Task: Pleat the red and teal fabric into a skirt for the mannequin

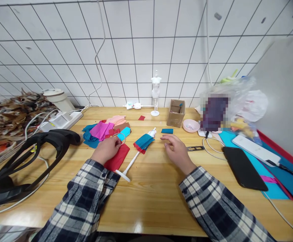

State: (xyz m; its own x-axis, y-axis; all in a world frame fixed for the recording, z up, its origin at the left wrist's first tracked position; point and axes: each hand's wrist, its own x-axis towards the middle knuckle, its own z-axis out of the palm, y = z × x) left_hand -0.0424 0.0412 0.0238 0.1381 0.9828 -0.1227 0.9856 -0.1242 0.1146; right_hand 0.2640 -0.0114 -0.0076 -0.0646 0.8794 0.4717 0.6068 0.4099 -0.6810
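Note:
My left hand (107,149) is closed in a pinch, with a thin pale loop (124,137) at its fingertips; the material of the loop is too fine to tell. Under and beside it lies red cloth (120,158). Between my hands a small white dress form (131,163) lies on its side, stand toward me, wrapped in teal cloth (144,141) with a red edge. My right hand (175,148) hovers to its right, fingers apart and holding nothing. A folded teal piece (167,131) rests just beyond those fingers, and black thread snips (196,148) lie beside that hand.
Coloured cloth pieces (102,130) are heaped at left, near a black headset frame (33,161). An upright dress form (155,89), a cardboard box (176,113) and a pink bead bowl (191,125) stand at the back. A phone (244,168) and cables occupy the right.

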